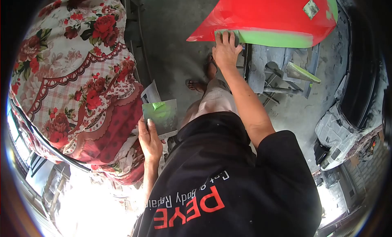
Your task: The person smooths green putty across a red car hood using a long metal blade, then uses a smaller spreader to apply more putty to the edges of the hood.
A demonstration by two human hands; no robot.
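My left hand (150,140) grips a flat, square putty board (166,119) by its edge, thumb on top. A dab of bright green putty (158,105) sits near the board's far edge. My right hand (226,51) is at the near edge of a red panel (265,16), fingers stretched over a thin grey-green putty spreader (234,33) that is partly hidden under them. To the right of this hand, a light green putty band (277,38) runs along the panel's edge. A small grey-green square patch (311,9) lies farther up the panel.
A floral cloth (81,78) covers a large object at left. Below the panel is a stand (281,90) with a green-edged piece (303,72) on it. Dark car parts (363,69) stand at far right. My feet (197,86) are on the concrete floor (171,41).
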